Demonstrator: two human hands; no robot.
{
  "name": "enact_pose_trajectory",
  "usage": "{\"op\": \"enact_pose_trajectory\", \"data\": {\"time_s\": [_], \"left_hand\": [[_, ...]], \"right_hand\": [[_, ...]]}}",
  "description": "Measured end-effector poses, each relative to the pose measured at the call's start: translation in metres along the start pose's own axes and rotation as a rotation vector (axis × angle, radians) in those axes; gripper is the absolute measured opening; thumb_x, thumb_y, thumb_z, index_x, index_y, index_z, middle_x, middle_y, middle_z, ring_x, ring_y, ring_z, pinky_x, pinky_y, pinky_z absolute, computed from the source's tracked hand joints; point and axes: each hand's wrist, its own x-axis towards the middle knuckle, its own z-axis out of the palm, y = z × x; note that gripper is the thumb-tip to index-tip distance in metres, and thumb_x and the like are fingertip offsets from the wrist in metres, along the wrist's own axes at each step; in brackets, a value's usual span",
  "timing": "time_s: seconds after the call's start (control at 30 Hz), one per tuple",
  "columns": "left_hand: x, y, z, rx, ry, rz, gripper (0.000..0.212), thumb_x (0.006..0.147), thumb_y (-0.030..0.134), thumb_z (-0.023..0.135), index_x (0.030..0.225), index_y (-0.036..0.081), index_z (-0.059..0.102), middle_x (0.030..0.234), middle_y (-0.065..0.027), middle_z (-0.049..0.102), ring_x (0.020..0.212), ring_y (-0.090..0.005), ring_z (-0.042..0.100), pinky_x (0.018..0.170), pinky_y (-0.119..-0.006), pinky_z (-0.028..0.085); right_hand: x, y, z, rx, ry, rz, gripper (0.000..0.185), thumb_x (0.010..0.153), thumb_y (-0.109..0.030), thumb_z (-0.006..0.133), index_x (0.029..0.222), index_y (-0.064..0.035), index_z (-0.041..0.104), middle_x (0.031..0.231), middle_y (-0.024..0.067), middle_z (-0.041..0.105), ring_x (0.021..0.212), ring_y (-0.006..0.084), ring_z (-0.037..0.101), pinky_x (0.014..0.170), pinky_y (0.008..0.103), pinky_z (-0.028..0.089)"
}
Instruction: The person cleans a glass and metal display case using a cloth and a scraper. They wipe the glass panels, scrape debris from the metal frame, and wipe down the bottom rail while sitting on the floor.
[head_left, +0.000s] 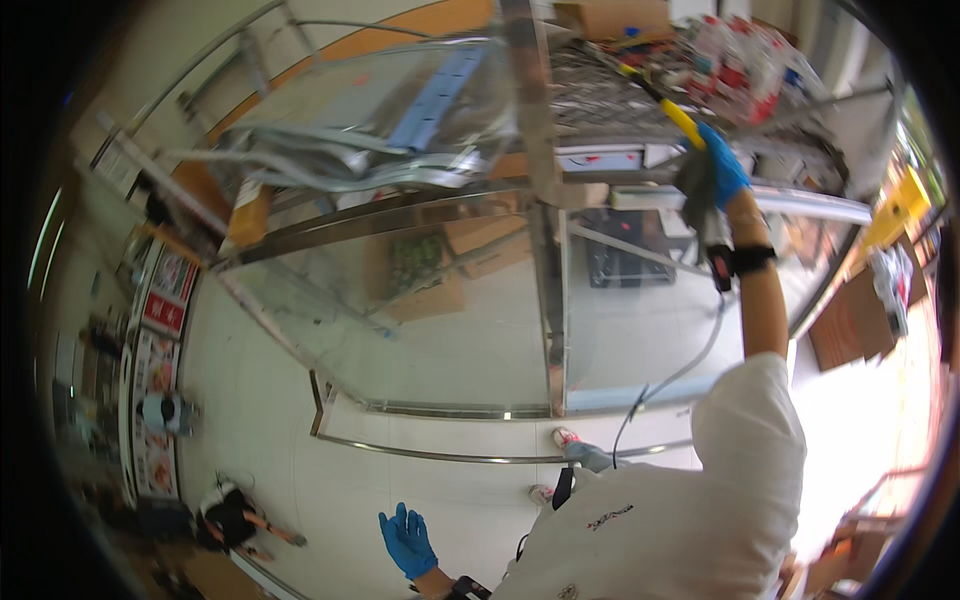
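Observation:
Blue gloves cover both of my hands. My right hand (721, 166) reaches forward at the upper right and is shut on the yellow-and-black handle (681, 122) of a long tool; its far end lies over the cluttered top surface and is too unclear to name. A dark grey cloth (699, 187) hangs at the same hand; whether the fingers grip it too, I cannot tell. My left hand (409, 541) is low in the view, empty, its fingers apart. Before me stands a metal-framed glass case (553, 315).
Plastic-wrapped panels (352, 112) lie on top at the left. Red-labelled plastic bottles (757, 67) stand at the upper right. Cardboard boxes (851, 326) are at the right. A curved metal rail (450, 454) runs near my feet. Other people (232, 517) are at the lower left.

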Motion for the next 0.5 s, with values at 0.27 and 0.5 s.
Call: {"op": "enact_pose_trajectory", "data": {"time_s": [0.27,0.5], "left_hand": [[0.007,-0.020,0.057,0.094,-0.137,-0.082,0.045,0.084,0.020,0.053,0.126,0.012,0.041,0.108,-0.0134,0.057,0.084,-0.0219,0.057,0.075,-0.034,0.047],[-0.014,-0.036,0.080,0.254,-0.184,-0.113,0.054,0.082,0.022,0.053,0.132,0.013,0.033,0.106,-0.0155,0.056,0.081,-0.0216,0.057,0.075,-0.034,0.048]], "right_hand": [[0.087,0.064,0.038,-0.506,0.152,-0.079,0.053,0.077,-0.039,0.062,0.105,0.0048,0.052,0.088,0.0079,0.056,0.077,0.0171,0.049,0.071,0.0299,0.041],[0.038,0.052,0.032,-0.625,-0.003,-0.031,0.040,0.079,-0.033,0.060,0.102,-0.0007,0.055,0.086,0.0072,0.057,0.077,0.0146,0.049,0.072,0.0284,0.041]]}}
